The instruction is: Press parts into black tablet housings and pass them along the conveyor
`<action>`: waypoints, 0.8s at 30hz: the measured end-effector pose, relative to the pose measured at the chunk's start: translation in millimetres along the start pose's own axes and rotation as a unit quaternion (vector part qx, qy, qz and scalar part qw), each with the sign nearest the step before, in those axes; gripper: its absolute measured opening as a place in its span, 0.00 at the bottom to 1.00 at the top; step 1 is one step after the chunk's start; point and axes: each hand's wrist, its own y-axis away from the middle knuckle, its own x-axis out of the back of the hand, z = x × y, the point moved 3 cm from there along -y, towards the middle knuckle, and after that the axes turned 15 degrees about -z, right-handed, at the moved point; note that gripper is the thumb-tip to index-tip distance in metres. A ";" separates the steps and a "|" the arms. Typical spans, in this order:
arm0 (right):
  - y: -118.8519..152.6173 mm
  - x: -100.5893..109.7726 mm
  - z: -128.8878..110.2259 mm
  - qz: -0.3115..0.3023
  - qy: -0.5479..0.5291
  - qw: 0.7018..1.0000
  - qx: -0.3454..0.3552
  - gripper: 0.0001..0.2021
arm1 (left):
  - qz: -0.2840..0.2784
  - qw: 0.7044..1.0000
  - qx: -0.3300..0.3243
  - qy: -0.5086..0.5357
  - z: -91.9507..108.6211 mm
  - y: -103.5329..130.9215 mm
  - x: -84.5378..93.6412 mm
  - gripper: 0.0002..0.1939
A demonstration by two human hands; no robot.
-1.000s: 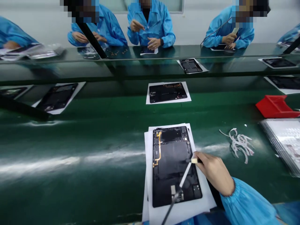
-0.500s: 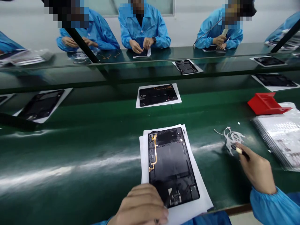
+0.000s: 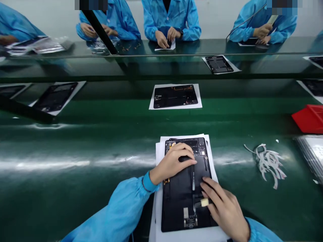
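An opened tablet back (image 3: 180,201), black inside, lies on white paper (image 3: 159,148) in front of me. A thin dark ribbon cable (image 3: 193,181) runs lengthwise down its middle to the small circuit board (image 3: 190,222) at the near end. My left hand (image 3: 176,159) reaches across the upper part, thumb and fingertips closed at the cable's upper end. On the right side my right hand (image 3: 224,205) holds a small tool with a cream-coloured block (image 3: 204,202); its dark tip meets the cable's lower part. The left wrist partly covers the orange flex cable (image 3: 166,181).
A pile of curled white strips (image 3: 270,163) lies to the right. Beyond it are a red bin (image 3: 309,117) and stacked clear trays (image 3: 313,151). Another tablet back (image 3: 176,95) rests ahead. Dark posts and a raised shelf cross the bench; people in blue work opposite.
My left hand has moved from the tablet's near edge to its upper part, and the ribbon cable now lies along the middle. My right hand has come from the white strips onto the tablet.
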 end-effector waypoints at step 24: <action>0.8 0.9 7.1 -0.019 -0.060 0.998 0.011 0.20 | -0.026 0.999 0.037 0.010 -13.7 -0.4 -4.9 0.04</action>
